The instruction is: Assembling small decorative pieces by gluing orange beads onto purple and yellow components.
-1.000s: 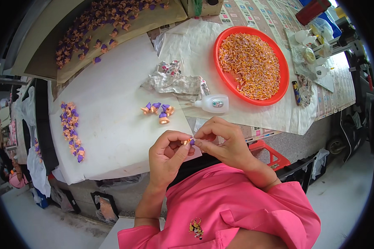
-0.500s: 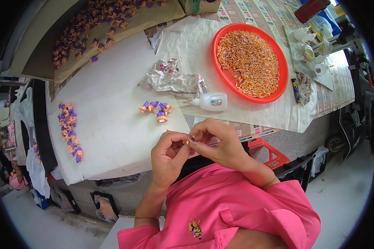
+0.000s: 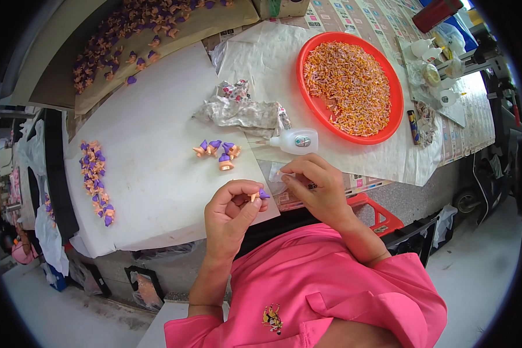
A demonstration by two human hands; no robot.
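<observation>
My left hand (image 3: 231,216) pinches a small peach-and-purple figurine head (image 3: 263,195) between thumb and fingers, over the near edge of the white work surface. My right hand (image 3: 320,187) is a little apart from it, to the right, thumb and forefinger close together; whatever they hold is too small to make out. By those fingertips lies a small piece of clear plastic (image 3: 276,181). Just beyond, a translucent squeeze bottle (image 3: 298,141) lies on its side, nozzle to the left. Several similar figurine heads (image 3: 226,162) sit together left of the bottle.
A round red tray (image 3: 303,93) holds many small orange and pink pieces. A crumpled patterned cloth (image 3: 243,116) lies behind the bottle. More figurine heads form a row (image 3: 95,180) at left and a heap (image 3: 122,49) far left. A lighter (image 3: 412,126) lies right of the tray.
My hands were together over a small piece; now they are apart. The right has moved right and slightly away from me, while the left keeps the figurine head, its purple part now showing.
</observation>
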